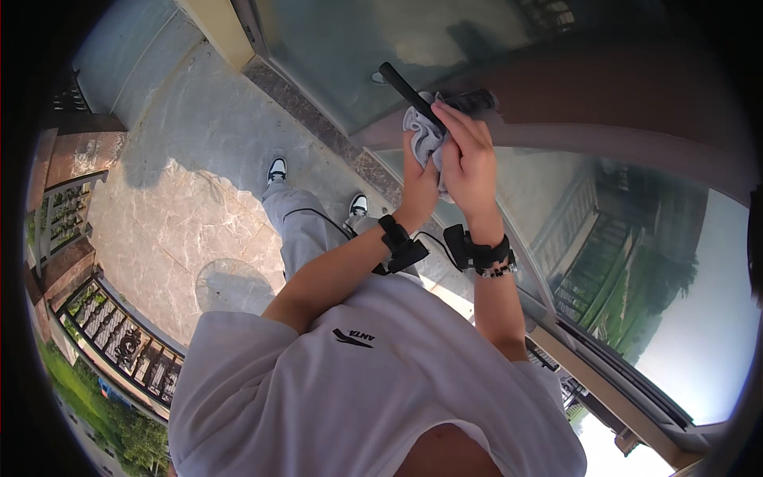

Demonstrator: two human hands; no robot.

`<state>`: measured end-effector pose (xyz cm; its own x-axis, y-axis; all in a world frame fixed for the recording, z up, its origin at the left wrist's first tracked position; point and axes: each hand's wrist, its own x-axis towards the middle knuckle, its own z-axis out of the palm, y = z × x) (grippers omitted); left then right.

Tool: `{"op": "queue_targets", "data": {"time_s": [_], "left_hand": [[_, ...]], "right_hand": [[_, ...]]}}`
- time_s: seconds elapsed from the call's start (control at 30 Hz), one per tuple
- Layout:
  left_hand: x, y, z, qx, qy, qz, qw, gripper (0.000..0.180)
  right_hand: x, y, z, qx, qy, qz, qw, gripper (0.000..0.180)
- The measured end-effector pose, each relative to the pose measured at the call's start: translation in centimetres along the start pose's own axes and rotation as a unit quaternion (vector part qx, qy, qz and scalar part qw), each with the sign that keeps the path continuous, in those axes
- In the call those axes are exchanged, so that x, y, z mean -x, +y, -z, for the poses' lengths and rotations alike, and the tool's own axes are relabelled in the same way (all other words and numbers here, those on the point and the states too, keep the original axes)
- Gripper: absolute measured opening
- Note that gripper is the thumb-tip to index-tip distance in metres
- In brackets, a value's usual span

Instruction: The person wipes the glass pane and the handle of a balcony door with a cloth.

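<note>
A crumpled grey cloth (425, 137) is bunched between my two hands, up against a straight black bar (407, 90). The bar slants up and to the left out of the cloth; its lower end is hidden by cloth and fingers, so its exact kind cannot be made out. My left hand (419, 184) grips the cloth from below, its fingers mostly covered by the folds. From the right side, my right hand (470, 165) presses the cloth to the bar, fingers closed over both. Each wrist wears a black strapped device, joined by a cable.
A large glass pane (540, 191) stands close in front and to the right, reflecting railings and greenery. A stone sill (318, 119) runs along its base. Stone tiles (159, 215) cover the floor around my shoes, and a metal railing (119, 338) borders the left side.
</note>
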<state>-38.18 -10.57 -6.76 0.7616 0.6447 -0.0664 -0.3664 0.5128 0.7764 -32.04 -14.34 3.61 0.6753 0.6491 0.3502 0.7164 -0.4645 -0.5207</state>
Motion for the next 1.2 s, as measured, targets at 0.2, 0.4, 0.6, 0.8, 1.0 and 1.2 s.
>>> {"op": "queue_targets", "data": {"time_s": [0.2,0.4,0.6,0.8,1.0,1.2], "left_hand": [[2.4,2.7,1.2,-0.155,0.135,-0.056,0.977,0.043],[-3.3,9.6,-2.1,-0.402,0.042,-0.357,0.842,0.046],[-2.0,7.1,-3.5,-0.600,-0.011,-0.332,0.728,0.046],[-0.6,10.2,-4.2,-0.570,-0.060,-0.321,0.754,0.040],[-2.6,9.7,-4.7,-0.651,-0.047,-0.231,0.722,0.041],[1.5,8.5,-4.8,-0.607,-0.127,-0.148,0.770,0.042]], "right_hand": [[3.5,2.4,3.3,-0.147,0.054,0.018,0.987,0.038],[5.5,4.1,4.3,-0.197,0.194,-0.050,0.960,0.045],[3.0,2.6,5.8,-0.158,0.233,0.015,0.959,0.050],[1.9,2.2,6.4,-0.196,0.229,0.006,0.953,0.040],[1.2,1.3,6.0,-0.237,0.223,-0.021,0.945,0.036],[1.2,1.5,6.4,-0.253,0.208,-0.068,0.943,0.033]]}}
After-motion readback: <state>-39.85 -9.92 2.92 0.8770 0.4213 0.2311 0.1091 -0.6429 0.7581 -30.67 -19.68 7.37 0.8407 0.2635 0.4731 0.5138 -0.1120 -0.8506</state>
